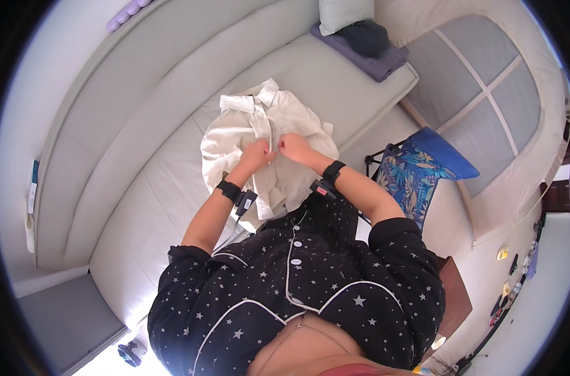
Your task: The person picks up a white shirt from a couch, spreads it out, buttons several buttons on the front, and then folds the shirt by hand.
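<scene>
A cream button-front shirt lies spread on the pale sofa seat, its collar pointing away from me. My left hand pinches the front placket at about mid-length. Just to its right, with a small gap between, my right hand has its fingers curled onto the shirt front; its fingertips are partly hidden. Small buttons show near the collar and lower on the right front panel. Each of my wrists wears a black strap with a small device, and a cable runs from the left one.
At the sofa's far end are a pale cushion, a dark bundled cloth and a folded purple cloth. A folding chair with blue leaf-patterned fabric stands to the right, before a tent-like panel with mesh windows. A grey surface lies lower left.
</scene>
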A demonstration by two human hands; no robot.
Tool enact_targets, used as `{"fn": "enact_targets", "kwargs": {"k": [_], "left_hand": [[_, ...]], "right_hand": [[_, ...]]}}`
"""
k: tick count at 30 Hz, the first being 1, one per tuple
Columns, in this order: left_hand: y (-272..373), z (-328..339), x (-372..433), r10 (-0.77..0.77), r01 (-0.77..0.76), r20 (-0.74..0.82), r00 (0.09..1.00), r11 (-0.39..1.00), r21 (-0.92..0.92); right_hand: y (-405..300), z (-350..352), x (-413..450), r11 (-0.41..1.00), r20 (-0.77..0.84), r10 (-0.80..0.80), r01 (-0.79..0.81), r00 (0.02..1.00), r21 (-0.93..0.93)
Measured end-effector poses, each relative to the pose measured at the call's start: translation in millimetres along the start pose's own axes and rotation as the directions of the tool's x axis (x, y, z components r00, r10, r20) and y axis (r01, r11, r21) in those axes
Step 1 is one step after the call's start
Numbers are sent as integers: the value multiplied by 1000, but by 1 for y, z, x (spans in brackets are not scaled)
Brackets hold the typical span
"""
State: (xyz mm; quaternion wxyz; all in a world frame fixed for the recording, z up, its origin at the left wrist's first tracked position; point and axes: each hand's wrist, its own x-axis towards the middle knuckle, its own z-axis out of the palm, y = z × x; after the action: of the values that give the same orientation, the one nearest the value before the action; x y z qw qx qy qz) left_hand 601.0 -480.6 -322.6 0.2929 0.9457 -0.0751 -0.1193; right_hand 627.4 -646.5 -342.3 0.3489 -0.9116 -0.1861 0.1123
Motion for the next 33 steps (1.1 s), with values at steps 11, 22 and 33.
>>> {"fn": "enact_targets", "kwargs": {"k": [11,22,33], "left_hand": [[-13,41,1,45,-110,279,959,969,222],[-4,39,-2,-80,-56,334,939,924,377],[66,22,-116,-167,-285,716,678,838,465]], "right_hand": [[16,10,-111,984,-14,-163,164,987,77],[-13,9,-210,902,-131,238,-169,962,396],[-104,-105,-319,774,54,497,-470,866,423]]}}
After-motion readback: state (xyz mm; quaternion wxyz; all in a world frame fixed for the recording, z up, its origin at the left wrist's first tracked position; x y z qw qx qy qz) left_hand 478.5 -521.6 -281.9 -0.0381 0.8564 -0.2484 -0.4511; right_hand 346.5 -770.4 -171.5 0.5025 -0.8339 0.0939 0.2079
